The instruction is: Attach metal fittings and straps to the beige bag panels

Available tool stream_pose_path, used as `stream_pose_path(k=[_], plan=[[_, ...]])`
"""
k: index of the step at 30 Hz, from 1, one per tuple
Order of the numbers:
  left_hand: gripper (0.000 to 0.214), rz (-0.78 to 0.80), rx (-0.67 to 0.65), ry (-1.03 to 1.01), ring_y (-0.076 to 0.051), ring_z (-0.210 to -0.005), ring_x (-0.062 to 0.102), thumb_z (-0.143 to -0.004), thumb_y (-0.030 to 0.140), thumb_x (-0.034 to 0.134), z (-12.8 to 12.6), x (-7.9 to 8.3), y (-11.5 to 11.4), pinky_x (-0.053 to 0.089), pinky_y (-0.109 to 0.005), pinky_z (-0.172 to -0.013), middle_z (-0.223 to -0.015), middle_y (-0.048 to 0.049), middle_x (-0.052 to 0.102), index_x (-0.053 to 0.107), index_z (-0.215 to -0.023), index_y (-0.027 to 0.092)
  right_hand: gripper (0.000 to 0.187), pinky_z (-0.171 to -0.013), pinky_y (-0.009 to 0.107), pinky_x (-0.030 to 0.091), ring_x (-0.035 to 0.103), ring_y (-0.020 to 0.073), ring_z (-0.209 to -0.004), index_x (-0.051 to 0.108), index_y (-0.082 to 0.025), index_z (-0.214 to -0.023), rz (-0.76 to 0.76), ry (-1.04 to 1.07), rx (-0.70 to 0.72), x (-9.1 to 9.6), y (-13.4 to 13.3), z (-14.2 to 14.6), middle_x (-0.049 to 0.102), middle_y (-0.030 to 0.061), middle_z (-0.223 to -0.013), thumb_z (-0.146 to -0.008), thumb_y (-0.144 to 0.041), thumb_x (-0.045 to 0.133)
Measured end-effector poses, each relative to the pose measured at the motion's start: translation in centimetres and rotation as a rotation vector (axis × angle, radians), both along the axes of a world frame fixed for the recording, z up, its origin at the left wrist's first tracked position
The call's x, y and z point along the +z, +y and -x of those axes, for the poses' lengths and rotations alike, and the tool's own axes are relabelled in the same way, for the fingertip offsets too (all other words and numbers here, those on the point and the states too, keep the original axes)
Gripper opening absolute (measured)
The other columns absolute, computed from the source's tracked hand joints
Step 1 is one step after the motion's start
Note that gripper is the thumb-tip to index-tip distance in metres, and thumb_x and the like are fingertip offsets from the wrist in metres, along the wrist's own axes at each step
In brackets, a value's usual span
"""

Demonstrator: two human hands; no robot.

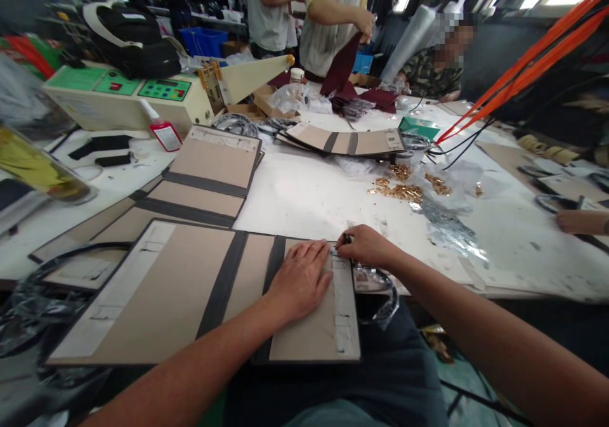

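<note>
An opened-out cover of beige board (157,287) with dark hinge strips lies in front of me, its near edge over my lap. My left hand (302,278) rests flat on its right panel, fingers stretched out. A white strip (342,306) with small metal pieces runs down that panel's right side. At the strip's top end, my right hand (364,246) has its fingers pinched together; a small dark thing shows between them, too hidden to name. Just below that hand, a plastic-wrapped black handle (387,300) sticks out past the cover's edge.
More covers (214,160) overlap on the left, and another stack (342,140) lies at the back. Gold-coloured small parts (399,189) and silver strips (451,230) are scattered to the right. A glue bottle (164,132) stands by a machine (128,97). Orange straps (523,65) hang at right. Co-workers stand behind.
</note>
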State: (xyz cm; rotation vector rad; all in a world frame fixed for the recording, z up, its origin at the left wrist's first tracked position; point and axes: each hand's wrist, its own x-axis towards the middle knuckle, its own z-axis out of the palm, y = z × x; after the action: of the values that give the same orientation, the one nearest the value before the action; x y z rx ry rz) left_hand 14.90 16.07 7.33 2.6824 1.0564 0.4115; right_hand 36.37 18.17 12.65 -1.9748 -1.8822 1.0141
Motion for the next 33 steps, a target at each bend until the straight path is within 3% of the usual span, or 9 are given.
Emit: stream_pose_path(k=[8, 14, 18, 23, 26, 29, 33], plan=[[0.055, -0.062, -0.009, -0.022, -0.030, -0.145, 0.041, -0.104, 0.039, 0.046, 0.1, -0.9, 0.4, 0.030, -0.049, -0.123, -0.160, -0.0105, 0.047, 0.043, -0.155, 0.017, 0.015, -0.077, 0.029, 0.048, 0.068, 0.0225, -0.087, 0.079, -0.022, -0.086, -0.088, -0.188, 0.022, -0.1, 0.0, 0.7, 0.078, 0.0045, -0.091, -0.076, -0.024, 0.068], [0.055, -0.097, -0.008, -0.002, -0.030, -0.143, 0.043, -0.104, 0.038, 0.047, 0.0, -1.1, 0.8, 0.034, -0.050, -0.121, -0.159, -0.0095, 0.048, 0.045, -0.154, 0.016, 0.019, -0.073, 0.026, 0.048, 0.068, 0.0194, -0.083, 0.079, -0.025, -0.095, -0.143, -0.164, -0.035, 0.4, -0.9, -0.7, 0.078, 0.0014, -0.089, -0.082, -0.035, 0.071], [0.055, -0.108, -0.008, -0.006, -0.029, -0.143, 0.045, -0.104, 0.040, 0.048, 0.0, -1.3, 1.0, 0.035, -0.049, -0.119, -0.158, -0.0084, 0.050, 0.046, -0.154, 0.018, 0.018, -0.072, 0.024, 0.048, 0.069, 0.0173, -0.082, 0.080, -0.027, -0.093, -0.185, -0.232, -0.177, 0.0, -0.1, -6.4, 0.078, -0.0009, -0.090, -0.085, -0.039, 0.070], [0.054, -0.148, -0.003, -0.003, -0.028, -0.142, 0.046, -0.103, 0.039, 0.049, 0.1, -1.8, 1.1, 0.034, -0.047, -0.120, -0.158, -0.0075, 0.051, 0.048, -0.153, 0.018, 0.031, -0.078, 0.030, 0.049, 0.071, 0.0252, -0.095, 0.080, -0.023, -0.111, -0.173, -0.453, -0.436, -1.4, 1.8, -16.8, 0.078, 0.0077, -0.109, -0.085, -0.034, 0.068], [0.054, -0.168, -0.011, -0.018, -0.027, -0.141, 0.046, -0.103, 0.037, 0.050, 0.2, -1.9, 1.2, 0.035, -0.046, -0.120, -0.157, -0.0067, 0.052, 0.047, -0.154, 0.019, 0.039, -0.078, 0.031, 0.049, 0.070, 0.0278, -0.102, 0.077, -0.025, -0.122, -0.171, -0.520, -0.494, -2.1, 3.1, -21.8, 0.077, 0.0090, -0.116, -0.086, -0.034, 0.065], [0.054, -0.169, -0.007, -0.024, -0.027, -0.141, 0.047, -0.102, 0.037, 0.050, 0.2, -1.8, 1.3, 0.036, -0.046, -0.119, -0.157, -0.0060, 0.052, 0.047, -0.154, 0.021, 0.043, -0.075, 0.029, 0.048, 0.070, 0.0271, -0.101, 0.076, -0.028, -0.125, -0.171, -0.544, -0.478, -2.8, 4.5, -24.8, 0.077, 0.0079, -0.115, -0.085, -0.037, 0.066], [0.056, -0.185, -0.004, 0.003, -0.028, -0.140, 0.048, -0.101, 0.036, 0.053, 0.1, -1.7, 1.3, 0.037, -0.046, -0.118, -0.158, -0.0062, 0.051, 0.046, -0.154, 0.020, 0.044, -0.068, 0.027, 0.045, 0.069, 0.0244, -0.087, 0.079, -0.026, -0.119, -0.157, -0.549, -0.440, -3.8, 6.2, -26.5, 0.079, 0.0065, -0.101, -0.077, -0.036, 0.071]])
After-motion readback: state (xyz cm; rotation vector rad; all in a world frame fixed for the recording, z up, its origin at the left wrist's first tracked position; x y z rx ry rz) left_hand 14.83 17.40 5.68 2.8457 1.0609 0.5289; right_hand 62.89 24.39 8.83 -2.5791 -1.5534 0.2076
